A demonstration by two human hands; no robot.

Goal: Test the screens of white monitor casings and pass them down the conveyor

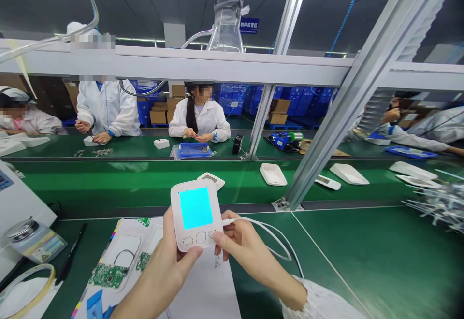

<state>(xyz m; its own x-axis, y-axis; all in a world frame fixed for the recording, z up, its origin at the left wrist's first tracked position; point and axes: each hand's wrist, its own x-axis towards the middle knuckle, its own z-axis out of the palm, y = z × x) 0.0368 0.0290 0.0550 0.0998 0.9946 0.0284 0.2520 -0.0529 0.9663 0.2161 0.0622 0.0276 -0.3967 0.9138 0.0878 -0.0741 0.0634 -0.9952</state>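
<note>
A white rounded electronic device (198, 241) with a blank, lit cyan screen and a row of buttons is held up above the bench. My left hand (169, 256) grips its left side and lower edge, fingers behind and thumb in front. On the lower right, my right hand (239, 239) holds the device's edge, its thumb on the rightmost button and its other fingers partly hidden behind. A white cable (259, 222) runs from the device's right side over that hand. Beneath lies a paper sheet (208, 290) bearing green circuit boards (108, 275).
A green conveyor belt (108, 183) carries white casings (273, 174) behind the bench. A metal post (326, 116) rises at right. On the left sit a metal-lidded bottle (34, 241), a black pen-like tool (74, 251) and a tape roll (27, 280). Co-workers sit opposite.
</note>
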